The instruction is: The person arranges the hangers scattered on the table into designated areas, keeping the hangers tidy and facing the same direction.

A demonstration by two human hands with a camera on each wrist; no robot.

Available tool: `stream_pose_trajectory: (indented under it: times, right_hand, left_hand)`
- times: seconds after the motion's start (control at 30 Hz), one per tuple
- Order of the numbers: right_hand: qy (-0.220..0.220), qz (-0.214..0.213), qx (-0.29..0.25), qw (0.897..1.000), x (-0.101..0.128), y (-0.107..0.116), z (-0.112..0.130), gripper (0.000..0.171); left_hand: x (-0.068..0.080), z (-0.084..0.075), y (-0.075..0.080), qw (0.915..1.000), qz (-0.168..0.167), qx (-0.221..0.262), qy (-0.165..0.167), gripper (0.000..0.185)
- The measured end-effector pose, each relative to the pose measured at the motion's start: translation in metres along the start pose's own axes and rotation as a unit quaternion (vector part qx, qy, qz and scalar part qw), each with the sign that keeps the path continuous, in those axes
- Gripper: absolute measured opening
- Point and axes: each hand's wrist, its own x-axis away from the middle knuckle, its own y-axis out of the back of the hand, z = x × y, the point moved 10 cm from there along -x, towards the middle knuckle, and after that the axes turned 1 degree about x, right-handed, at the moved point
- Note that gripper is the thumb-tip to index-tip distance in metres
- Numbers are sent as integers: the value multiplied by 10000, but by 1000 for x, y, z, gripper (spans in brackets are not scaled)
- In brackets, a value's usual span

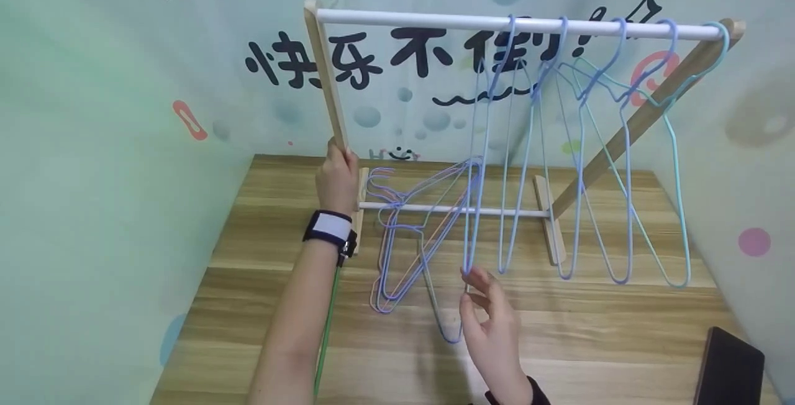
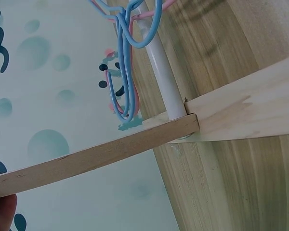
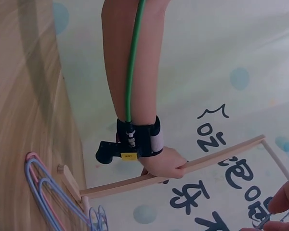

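My left hand (image 1: 338, 181) grips the left wooden post (image 1: 326, 76) of a drying rack. In the left wrist view, part of a finger shows at the post's (image 2: 86, 161) edge. My right hand (image 1: 494, 324) is low in front of the rack, thumb and fingers apart, fingertips right at the bottom corner of a blue hanger (image 1: 478, 206). That hanger is the leftmost of several blue and teal hangers on the white top rod (image 1: 410, 18). Blue-purple and pink hangers (image 1: 388, 256) lie in a bunch across the lower rod (image 1: 522, 212).
The slanting right post (image 1: 646, 119) stands on a wooden foot (image 1: 549, 225). A black flat device (image 1: 730, 368) lies at the front right of the wood-grain table (image 1: 248, 305). Behind is a printed backdrop (image 1: 279, 113) with lettering. A green cable (image 1: 326, 330) runs along the left forearm.
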Motion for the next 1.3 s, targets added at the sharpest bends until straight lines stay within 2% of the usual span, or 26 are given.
stream_pose_trajectory:
  times: [0.13, 0.3, 0.53, 0.73, 1.07, 1.2, 1.3]
  right_hand:
    - [-528, 328, 245, 9978, 1, -10, -24, 42]
    - [-840, 605, 780, 9916, 2, -19, -41, 41]
    - [-836, 1053, 1555, 9786, 3, -34, -62, 46]
    - [-721, 1346, 1838, 9710, 4, -48, -80, 47]
    - [-1057, 1693, 2922, 9353, 8, -61, -113, 46]
    - [-1375, 1922, 3102, 9208, 14, -64, -124, 49]
    - [-1531, 2026, 3127, 9153, 17, -66, -130, 53]
  left_hand:
    - [0, -1, 0, 10000, 42, -10, -10, 27]
    - [0, -2, 1, 10000, 26, -35, -74, 28]
    - [0, -1, 0, 10000, 45, -26, -40, 27]
    - [0, 1, -1, 10000, 88, -31, 35, 27]
    - [0, 2, -5, 9996, 233, -74, 171, 28]
    - [0, 1, -3, 9997, 205, -46, 160, 27]
    - [0, -1, 0, 9999, 127, -50, 94, 26]
